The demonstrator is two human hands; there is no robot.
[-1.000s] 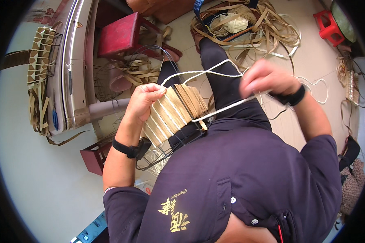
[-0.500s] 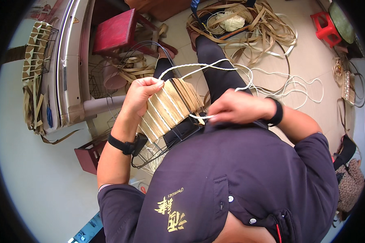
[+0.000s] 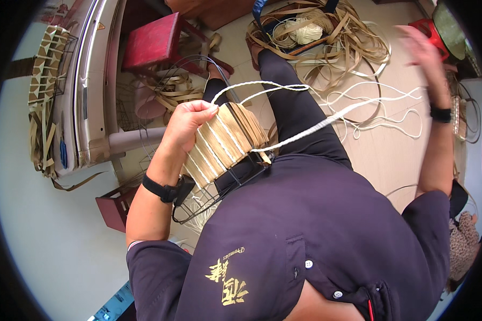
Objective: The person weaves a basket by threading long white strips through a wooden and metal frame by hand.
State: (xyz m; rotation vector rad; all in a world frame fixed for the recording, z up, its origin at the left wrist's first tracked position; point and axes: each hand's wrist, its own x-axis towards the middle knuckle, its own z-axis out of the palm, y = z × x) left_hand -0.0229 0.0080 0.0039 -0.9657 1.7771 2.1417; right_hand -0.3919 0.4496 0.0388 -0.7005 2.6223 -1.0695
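Tan panel partly hidden by left hand; right hand blurred

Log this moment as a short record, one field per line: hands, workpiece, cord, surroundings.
Left hand: pinching the upper edge of the tan panel; hand, panel
Right hand: blurred, out at the right, in front of the red plastic stool in this view; grip unclear
Workpiece: tan panel crossed by rows of white cord, over a dark wire frame
White cord: stretches rightward from the panel's lower corner
Floor beyond: loose tan strips, cord ball
Upper left: red stool
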